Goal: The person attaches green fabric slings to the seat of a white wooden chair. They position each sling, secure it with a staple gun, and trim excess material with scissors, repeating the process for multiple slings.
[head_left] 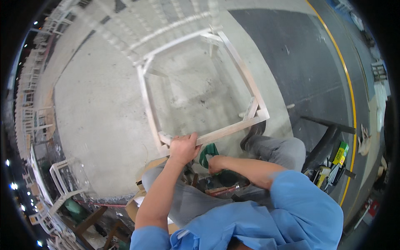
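Broad grey concrete floor (98, 133) spreads out, and ahead of the person is the pale wooden chair (150, 104) with its open, 4-sided seat frame! The left hand (183, 148) has its fingers wrapped over the front rail (229, 130), near its left end. The right hand (216, 165), just lower, touches a small green cloth-like piece (207, 153); whether its fingers grip, I can't tell.

My single feed comes from the left fisheye on the wearer's head, looking steeply down and outward over the blue shirt (258, 225), which fills the near edge. The left hand (183, 148) and right hand (215, 165) sit close below me, the wooden chair frame (229, 130) just beyond. The wide lens bends the yellow floor line (354, 112) at right.
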{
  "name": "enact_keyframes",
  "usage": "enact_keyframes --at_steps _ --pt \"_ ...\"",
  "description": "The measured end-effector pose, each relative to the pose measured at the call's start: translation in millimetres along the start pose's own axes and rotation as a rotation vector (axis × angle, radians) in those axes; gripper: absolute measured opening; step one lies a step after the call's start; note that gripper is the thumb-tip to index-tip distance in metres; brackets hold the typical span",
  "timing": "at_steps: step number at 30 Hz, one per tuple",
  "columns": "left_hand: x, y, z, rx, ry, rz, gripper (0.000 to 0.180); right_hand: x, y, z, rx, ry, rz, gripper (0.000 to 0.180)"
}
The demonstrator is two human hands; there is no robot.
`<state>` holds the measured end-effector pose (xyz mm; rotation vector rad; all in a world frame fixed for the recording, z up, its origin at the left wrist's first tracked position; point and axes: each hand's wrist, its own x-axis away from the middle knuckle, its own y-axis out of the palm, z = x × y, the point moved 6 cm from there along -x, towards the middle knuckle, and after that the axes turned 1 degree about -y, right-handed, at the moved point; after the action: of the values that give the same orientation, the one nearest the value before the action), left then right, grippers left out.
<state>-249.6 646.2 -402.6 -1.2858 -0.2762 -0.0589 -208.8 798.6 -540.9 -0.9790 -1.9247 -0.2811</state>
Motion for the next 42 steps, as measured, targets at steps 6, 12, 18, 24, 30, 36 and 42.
enact_keyframes --at_steps 6,12,18,24,30,36,42 --pt "6.5 10.5 1.3 0.027 -0.125 -0.129 0.037 267.5 -90.7 -48.9 -0.644 -0.629 0.532 0.025" --pt "22.8 13.2 34.6 0.083 -0.081 -0.148 0.041 441.0 -103.0 -104.4 -0.732 -1.039 1.089 0.034" --pt "59.1 31.3 77.9 0.159 -0.056 -0.156 0.057 493.3 -77.6 -125.6 -0.678 -1.181 1.199 0.045" --pt "105.2 4.0 134.7 0.272 0.193 0.137 0.081 518.1 -63.3 -154.9 -0.548 -1.201 1.232 0.053" --pt "114.8 -11.5 197.8 1.355 -0.091 0.134 0.058 514.9 -60.8 -176.2 -0.521 -1.155 1.346 0.063" --pt "96.6 -19.6 179.6 2.043 -0.171 0.043 0.032 546.9 -51.6 -173.2 -0.563 -1.354 1.426 0.066" --pt "105.2 -58.6 169.9 2.184 0.088 -0.155 0.038 569.3 -58.2 -151.9 -0.724 -1.594 1.37 0.06"
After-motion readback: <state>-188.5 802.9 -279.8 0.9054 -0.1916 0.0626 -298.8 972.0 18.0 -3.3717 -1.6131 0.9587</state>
